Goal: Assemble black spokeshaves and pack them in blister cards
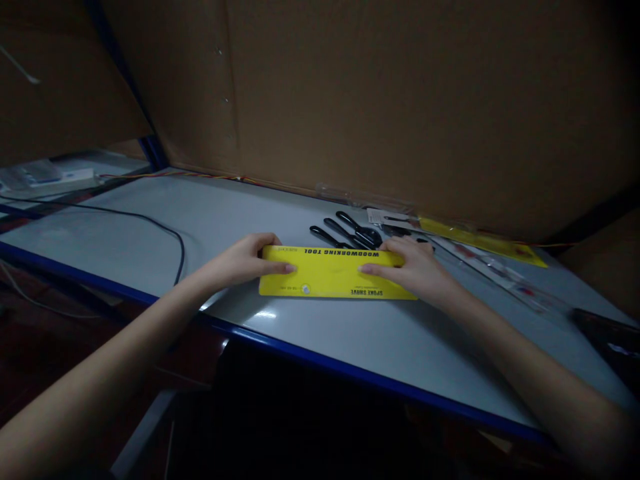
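Note:
A yellow cardboard backing card [330, 273], printed "WOODWORKING TOOL" and "SPOKE SHAVE" upside down to me, is held level between my two hands above the front part of the table. My left hand [255, 257] pinches its left end, thumb on top and fingers underneath. On the right end, my right hand [407, 267] grips in the same way, its thumb lying across the card. Just beyond the card lie several black-handled tools [345, 230]; their far ends are partly hidden by the card and my right hand.
Flat plastic packages, one with a yellow card [480, 241], lie at the back right. A dark object [610, 343] sits at the right edge. A black cable [145, 217] crosses the left side, near a white power strip [75, 180]. Cardboard panels [380, 100] wall the back.

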A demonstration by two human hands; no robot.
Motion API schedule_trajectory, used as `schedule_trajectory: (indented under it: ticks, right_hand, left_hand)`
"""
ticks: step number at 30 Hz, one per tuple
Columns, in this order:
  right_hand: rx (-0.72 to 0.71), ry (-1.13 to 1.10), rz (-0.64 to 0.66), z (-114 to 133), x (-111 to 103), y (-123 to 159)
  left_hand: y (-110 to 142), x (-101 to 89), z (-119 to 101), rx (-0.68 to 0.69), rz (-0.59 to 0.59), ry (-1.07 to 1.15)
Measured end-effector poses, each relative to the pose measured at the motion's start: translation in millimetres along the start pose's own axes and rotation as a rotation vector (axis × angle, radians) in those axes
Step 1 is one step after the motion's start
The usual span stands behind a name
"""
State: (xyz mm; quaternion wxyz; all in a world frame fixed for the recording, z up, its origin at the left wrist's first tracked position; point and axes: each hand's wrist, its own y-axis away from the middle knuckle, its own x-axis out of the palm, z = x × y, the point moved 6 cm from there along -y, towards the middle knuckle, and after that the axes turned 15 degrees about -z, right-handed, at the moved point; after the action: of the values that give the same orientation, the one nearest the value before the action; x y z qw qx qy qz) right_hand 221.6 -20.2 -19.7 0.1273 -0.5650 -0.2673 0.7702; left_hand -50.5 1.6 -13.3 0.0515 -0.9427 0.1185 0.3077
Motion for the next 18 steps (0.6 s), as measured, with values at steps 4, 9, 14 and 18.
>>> schedule_trajectory:
  ticks: [4,9,14,18]
  right_hand:
    - [0.010,0.044,-0.082,4.9,-2.0,0.7]
    - [-0.056,-0.034,-0.212,22.5,-23.5,0.3]
    - [0.034,-0.257,-0.438,6.5,-64.7,-5.9]
    - [0.174,-0.323,-0.540,-30.8,-75.7,-10.4]
  left_hand:
    - [-0.8,1.9,-8.2,0.089,0.075,-0.044]
    - [6.1,-18.8,-22.3,0.169,-0.038,0.088]
    - [13.4,-61.6,-33.4,0.425,-0.489,0.041]
    - [12.2,-81.6,-27.6,0.610,-0.822,-0.226]
